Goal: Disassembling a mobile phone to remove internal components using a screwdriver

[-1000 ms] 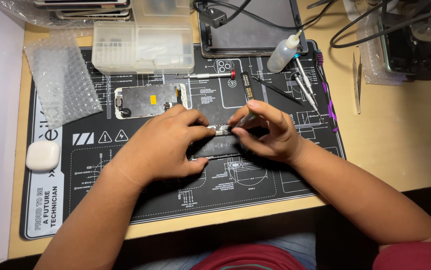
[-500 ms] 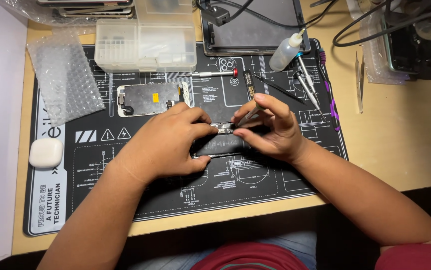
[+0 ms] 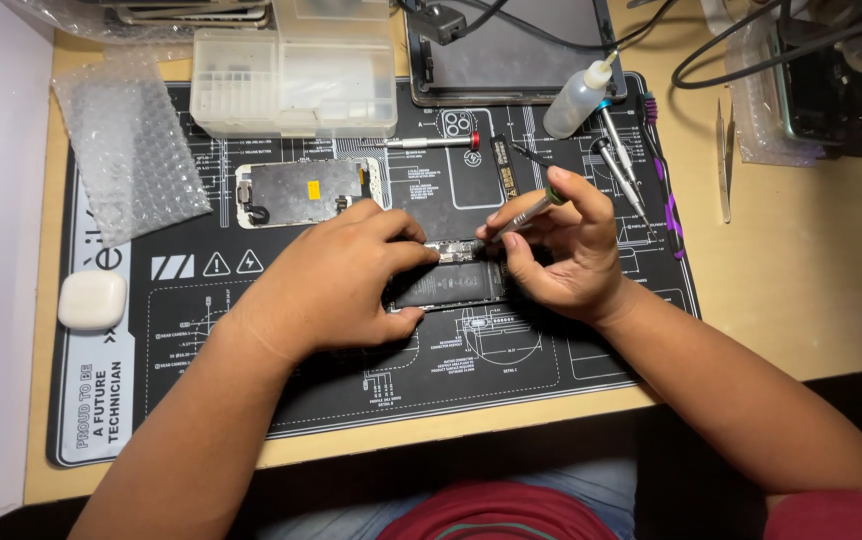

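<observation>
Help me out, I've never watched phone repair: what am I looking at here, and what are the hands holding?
The view comes from a camera on the person's head, looking down at a desk. Both hands are the person's own. The left hand steadies an opened phone on a black mat. The right hand holds a thin screwdriver, tip at the phone's top edge. Around them lie a detached screen, a clear parts box, bubble wrap, a small bottle, spare screwdrivers and a white case.
</observation>
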